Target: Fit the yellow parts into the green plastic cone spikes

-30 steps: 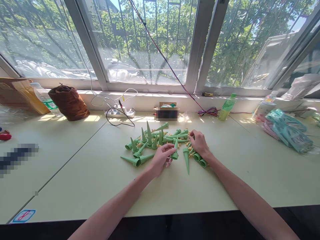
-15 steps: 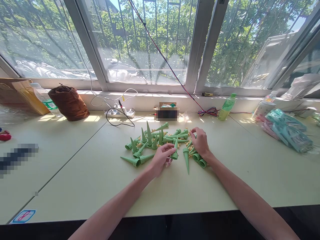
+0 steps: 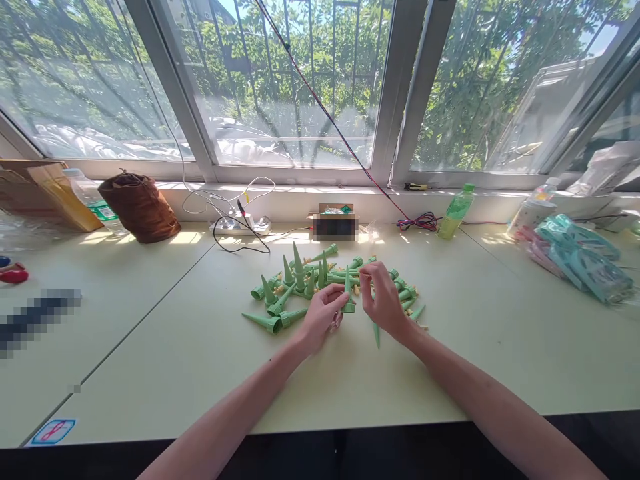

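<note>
My left hand (image 3: pixel 320 313) is closed on a green plastic watering spike (image 3: pixel 348 293), its tip up and its ribbed cap at the bottom. Close to its right, the thumb and fingertips of my right hand (image 3: pixel 384 297) are pinched together near the spike's upper part. What that pinch holds is too small to make out. Around both hands lies a loose pile of similar green spikes (image 3: pixel 299 270), some upright, others on their sides. Small yellowish pieces (image 3: pixel 357 290) are scattered among them. One spike (image 3: pixel 376 335) lies partly hidden under my right hand.
A power strip (image 3: pixel 240 225) with cables, a small box (image 3: pixel 336 209) and a green bottle (image 3: pixel 457 212) line the window side. A brown cloth bag (image 3: pixel 140 207) stands at the left back, teal plastic packets (image 3: pixel 585 250) at the right. The table's front edge runs below my forearms.
My right hand has moved left from the right side of the pile to beside the held spike, uncovering several spikes there. My left hand keeps its spike, now turned more upright.
</note>
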{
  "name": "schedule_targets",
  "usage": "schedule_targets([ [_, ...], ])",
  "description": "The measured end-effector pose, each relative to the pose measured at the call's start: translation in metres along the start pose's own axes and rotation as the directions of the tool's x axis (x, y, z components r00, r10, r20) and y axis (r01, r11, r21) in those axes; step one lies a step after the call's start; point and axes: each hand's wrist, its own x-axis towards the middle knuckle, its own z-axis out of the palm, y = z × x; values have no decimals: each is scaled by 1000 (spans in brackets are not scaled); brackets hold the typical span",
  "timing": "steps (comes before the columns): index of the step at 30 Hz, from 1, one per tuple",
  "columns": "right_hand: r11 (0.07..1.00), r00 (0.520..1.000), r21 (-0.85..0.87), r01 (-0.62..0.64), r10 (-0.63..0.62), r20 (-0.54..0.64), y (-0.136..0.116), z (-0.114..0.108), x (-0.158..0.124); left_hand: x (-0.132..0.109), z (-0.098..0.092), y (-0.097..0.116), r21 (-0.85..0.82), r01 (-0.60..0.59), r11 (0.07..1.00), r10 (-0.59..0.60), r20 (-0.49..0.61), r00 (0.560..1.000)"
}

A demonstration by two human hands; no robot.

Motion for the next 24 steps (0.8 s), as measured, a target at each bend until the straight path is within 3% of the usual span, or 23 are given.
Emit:
schedule_targets([
  [7, 997, 994, 71, 35, -42, 98, -2, 3, -3, 0, -2, 4, 93, -102, 990, 105, -25, 994],
  [15, 988, 991, 124, 94, -105, 83, 1, 6, -4, 4, -4, 1, 154, -226, 962, 238, -61, 969],
  [24, 983, 985, 160, 84, -106, 135, 1, 8, -5, 4, -2, 1, 189, -258, 947, 276, -73, 959],
])
